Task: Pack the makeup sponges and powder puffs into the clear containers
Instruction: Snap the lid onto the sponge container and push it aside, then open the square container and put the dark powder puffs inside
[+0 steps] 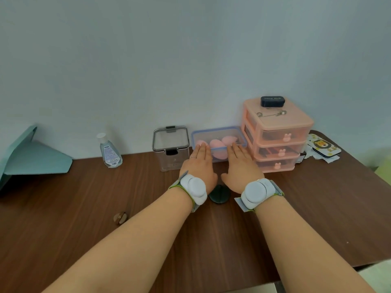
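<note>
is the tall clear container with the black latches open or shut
Shut. The tall container has its lid seated flat on top, and the front black latch is folded down.

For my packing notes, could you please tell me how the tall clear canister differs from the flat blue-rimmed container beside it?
The tall clear canister stands upright, deeper than wide, with black latches; the flat blue-rimmed container is low and wide. No contents show in the canister, while the blue-rimmed container holds three pink makeup sponges. The left hand and right hand reach flat to the container; the canister is untouched. Both are clear plastic, standing by the wall.
</note>
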Available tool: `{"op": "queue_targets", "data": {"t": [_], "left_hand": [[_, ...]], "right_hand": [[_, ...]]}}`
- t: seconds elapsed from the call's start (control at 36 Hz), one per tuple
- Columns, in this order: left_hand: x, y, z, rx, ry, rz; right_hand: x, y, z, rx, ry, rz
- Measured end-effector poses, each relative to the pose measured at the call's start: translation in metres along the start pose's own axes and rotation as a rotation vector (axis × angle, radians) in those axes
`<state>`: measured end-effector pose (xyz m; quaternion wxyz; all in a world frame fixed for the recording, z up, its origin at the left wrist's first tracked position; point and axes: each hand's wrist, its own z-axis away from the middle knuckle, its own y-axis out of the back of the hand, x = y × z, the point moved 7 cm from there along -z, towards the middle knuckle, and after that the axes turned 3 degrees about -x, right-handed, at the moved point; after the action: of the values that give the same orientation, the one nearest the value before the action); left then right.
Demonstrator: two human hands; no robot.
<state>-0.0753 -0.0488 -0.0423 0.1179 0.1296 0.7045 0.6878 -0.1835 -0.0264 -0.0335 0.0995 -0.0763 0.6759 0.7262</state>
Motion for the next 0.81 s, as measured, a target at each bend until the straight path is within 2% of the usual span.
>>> {"op": "queue_targets", "data": {"t": [0.06, 0.08, 0.17, 0.19, 0.28, 0.33, 0.47, 0.67, 0.81], "left_hand": [[-0.002, 0.008, 0.004, 0.05, -0.051, 0.088], [-0.005, 0.015, 0.008, 0.124, -0.082, 0.136], [-0.02, 0.042, 0.023, 0.482, -0.119, 0.162], [-0.027, 0.047, 0.025, 0.546, -0.083, 0.118], [-0.059, 0.041, 0.02, 0.356, 0.139, 0.012], [-0.075, 0.036, 0.016, 0.266, 0.227, 0.017], [-0.089, 0.024, 0.006, 0.122, 0.257, 0.131], [-0.092, 0.025, 0.01, 0.234, 0.26, 0.162], [-0.094, 0.029, 0.031, 0.334, 0.279, 0.214]], "right_hand": [[-0.002, 0.003, 0.0, 0.034, 0.0, 0.002], [-0.003, 0.006, 0.002, 0.066, 0.004, -0.007], [-0.014, 0.015, 0.007, 0.168, 0.036, -0.071], [-0.017, 0.017, 0.009, 0.184, 0.047, -0.088], [-0.029, 0.018, 0.014, 0.186, 0.084, -0.125], [-0.035, 0.016, 0.017, 0.189, 0.107, -0.139], [-0.049, 0.006, 0.026, 0.143, 0.17, -0.129], [-0.058, -0.001, 0.04, 0.051, 0.174, -0.095], [-0.067, 0.008, 0.051, 0.088, 0.203, -0.092]]}}
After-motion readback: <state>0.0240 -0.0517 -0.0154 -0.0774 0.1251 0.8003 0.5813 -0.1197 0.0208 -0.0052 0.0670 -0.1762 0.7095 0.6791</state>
